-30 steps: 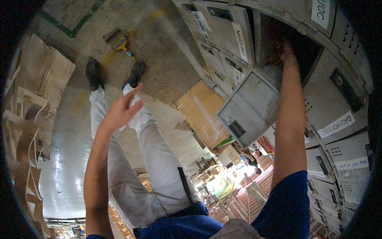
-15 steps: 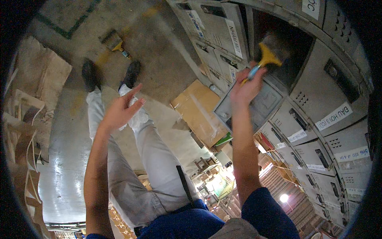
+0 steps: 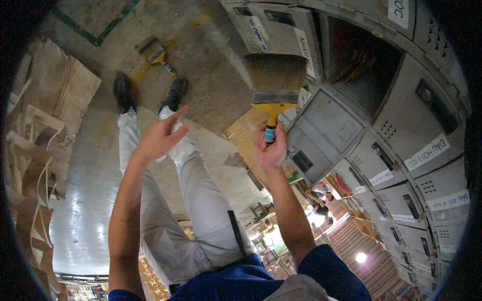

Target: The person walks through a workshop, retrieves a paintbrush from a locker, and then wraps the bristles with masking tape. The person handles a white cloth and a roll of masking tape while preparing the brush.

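A wide paintbrush with a yellow handle [image 3: 273, 109] is upright in my right hand [image 3: 272, 150], its dark bristles pointing away from me. My fingers wrap round the handle's blue-banded end. My left hand [image 3: 159, 136] holds nothing, with its fingers apart above my legs. To the right of the brush hangs the open grey door [image 3: 326, 133] of a locker compartment [image 3: 361, 65]. Inside that compartment, some yellowish things show dimly in the dark. A second yellow-handled paintbrush [image 3: 158, 55] lies on the floor just beyond my shoes.
Grey metal lockers [image 3: 401, 130] with white labels rise along the right side. A cardboard box [image 3: 246, 123] stands on the floor beside them. Curved brown pieces [image 3: 37, 175] and a rough board [image 3: 70, 85] are at the left. Other people [image 3: 321, 200] appear in the background.
My right hand has brought the paintbrush leftward, out from the locker opening to in front of the open door. My left hand stays in much the same pose.
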Available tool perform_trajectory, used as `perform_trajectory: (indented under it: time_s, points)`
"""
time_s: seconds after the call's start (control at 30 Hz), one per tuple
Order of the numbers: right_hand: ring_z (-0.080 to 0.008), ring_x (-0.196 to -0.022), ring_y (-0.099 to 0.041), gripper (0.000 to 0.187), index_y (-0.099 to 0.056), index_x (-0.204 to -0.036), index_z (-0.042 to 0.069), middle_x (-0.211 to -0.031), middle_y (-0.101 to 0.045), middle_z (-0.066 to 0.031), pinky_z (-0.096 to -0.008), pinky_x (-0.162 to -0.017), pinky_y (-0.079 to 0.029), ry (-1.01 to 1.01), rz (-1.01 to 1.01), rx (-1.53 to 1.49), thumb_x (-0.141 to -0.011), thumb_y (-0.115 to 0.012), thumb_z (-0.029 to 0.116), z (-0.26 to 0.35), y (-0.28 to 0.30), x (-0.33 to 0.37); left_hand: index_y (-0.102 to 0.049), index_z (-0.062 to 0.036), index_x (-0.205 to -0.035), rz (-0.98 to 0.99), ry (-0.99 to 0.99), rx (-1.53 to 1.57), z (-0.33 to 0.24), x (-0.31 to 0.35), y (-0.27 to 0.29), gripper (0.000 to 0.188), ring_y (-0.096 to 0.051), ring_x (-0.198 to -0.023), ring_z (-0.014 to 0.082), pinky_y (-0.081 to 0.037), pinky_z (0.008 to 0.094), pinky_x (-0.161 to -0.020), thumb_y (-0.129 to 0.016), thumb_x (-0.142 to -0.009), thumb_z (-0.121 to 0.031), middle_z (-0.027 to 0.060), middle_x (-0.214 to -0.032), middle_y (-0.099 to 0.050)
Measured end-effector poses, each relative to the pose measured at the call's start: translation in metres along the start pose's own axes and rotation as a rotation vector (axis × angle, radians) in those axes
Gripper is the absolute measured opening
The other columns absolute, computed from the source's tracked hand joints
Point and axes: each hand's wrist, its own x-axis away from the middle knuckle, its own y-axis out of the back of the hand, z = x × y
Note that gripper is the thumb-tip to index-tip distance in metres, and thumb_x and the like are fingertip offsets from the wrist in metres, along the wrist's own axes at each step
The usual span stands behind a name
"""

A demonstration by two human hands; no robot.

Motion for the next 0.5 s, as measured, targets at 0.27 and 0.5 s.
perform_trajectory:
  time_s: [0.27,0.5]
  points:
    - [-0.0132,-0.081,-0.054,0.025,-0.066,-0.098,0.001,-0.080,-0.061,-0.0051,-0.0279,-0.068,-0.040,0.196,0.120,0.159,-0.097,-0.071,0.025,-0.011,0.013,-0.004,-0.048,-0.0133,-0.155,0.019,-0.024,-0.024,-0.014,-0.001,-0.008,0.070,-0.059,-0.073,0.0237,-0.048,0.0392,-0.072,-0.060,-0.100,-0.054,0.0160,-0.077,-0.061]
    - [-0.0105,-0.071,-0.048,0.020,-0.066,-0.097,0.004,-0.076,-0.055,-0.0003,-0.0268,-0.062,-0.038,0.298,-0.065,0.292,-0.097,-0.073,0.024,-0.001,0.004,-0.006,-0.048,-0.0104,-0.155,0.047,-0.018,-0.002,-0.021,-0.003,0.001,0.071,-0.065,-0.078,0.0270,-0.050,0.0406,-0.079,-0.060,-0.101,-0.054,0.0183,-0.083,-0.067]
